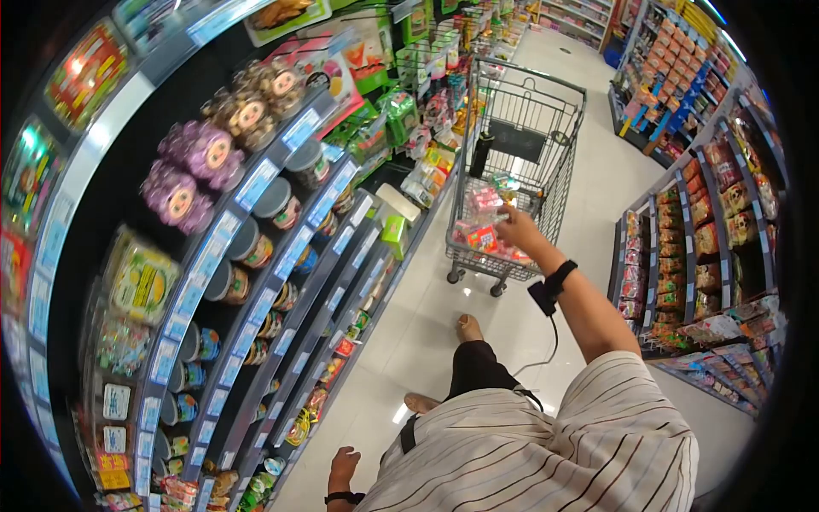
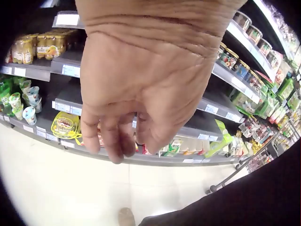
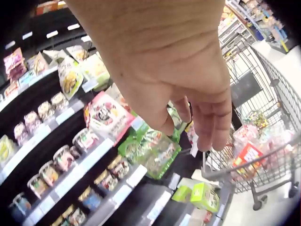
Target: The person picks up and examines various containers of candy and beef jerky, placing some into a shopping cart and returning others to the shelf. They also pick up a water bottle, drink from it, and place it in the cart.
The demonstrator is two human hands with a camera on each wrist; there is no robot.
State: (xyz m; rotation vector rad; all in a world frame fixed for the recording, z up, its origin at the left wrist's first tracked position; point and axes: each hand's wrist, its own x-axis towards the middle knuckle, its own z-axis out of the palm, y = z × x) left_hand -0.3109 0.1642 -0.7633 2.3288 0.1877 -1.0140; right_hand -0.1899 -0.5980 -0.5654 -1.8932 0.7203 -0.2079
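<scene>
My right hand [image 1: 519, 229] is over the near end of a metal shopping cart [image 1: 570, 119]. In the right wrist view its fingers [image 3: 218, 127] hang loosely bent with nothing in them, fingertips close to the cart's rim [image 3: 211, 173]. Inside the cart lie pink-and-clear packs [image 1: 485, 200], a red packet [image 1: 483, 239] and a dark bottle [image 1: 482, 155]. My left hand [image 2: 141, 89] hangs low at my side, fingers loosely curled and holding nothing. Beyond it, in the left wrist view, are the lower shelves and a yellow net-like pack [image 2: 66, 125].
Shelves run along the left, with lidded tubs [image 1: 275, 198], purple plush-like figures [image 1: 181, 196] and a green box [image 1: 395, 235] near the cart. Racks of packaged snacks [image 1: 670, 256] line the right. Pale floor tiles [image 1: 384, 341] lie between them, under my feet.
</scene>
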